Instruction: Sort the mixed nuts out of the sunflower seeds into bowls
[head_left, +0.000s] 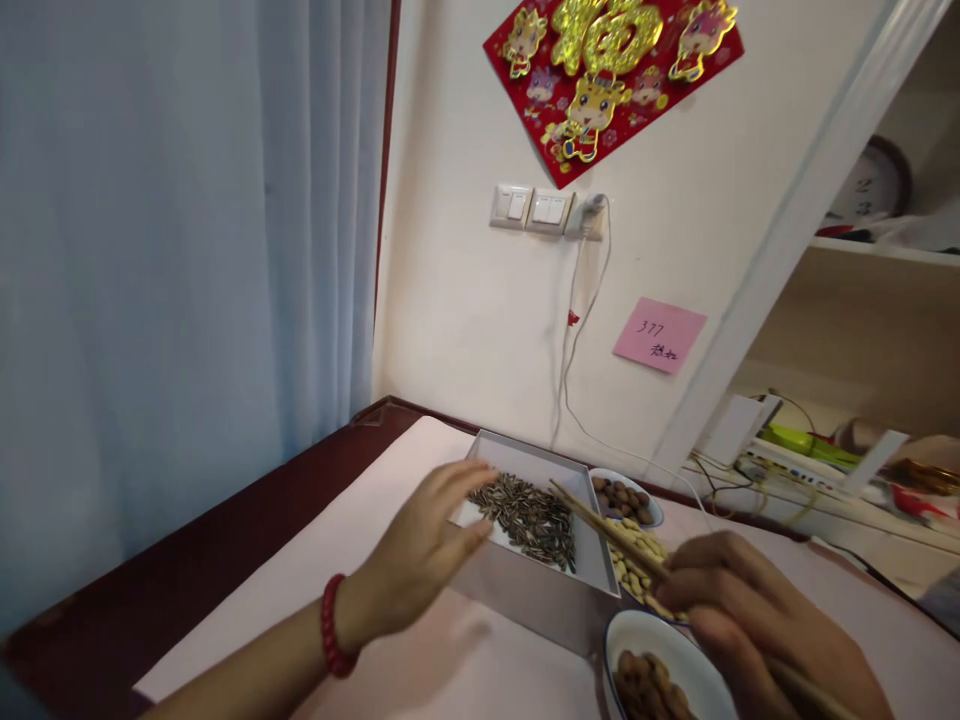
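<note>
Two slim wooden chopsticks (607,525) lie in the right hand (757,625), whose fingers are curled round their near ends at the lower right of the view; the tips reach out to the left and far, over the sunflower seeds (532,520) heaped in a shallow white box (540,600) on the desk (465,670). Those seeds look light, hard-shelled and smooth, so I judge they would slip easily between round sticks and are best pinched across the flat sides, one at a time, with gentle pressure. The chopsticks themselves seem stiff and light, held well back from the tips. The left hand (431,545), a red bead bracelet (334,625) on its wrist, is spread fairly wide with the fingers loosely extended; it grips nothing, and its fingertips rest at or just above the box's left rim, beside the seeds, though whether they actually touch it I cannot tell. Right of the box stand three small white bowls: a far one of brown nuts (622,498), a middle one of pale peanuts (637,570) partly hidden by the sticks, and a near bowl (660,650) with more brown nuts just under the right hand.
</note>
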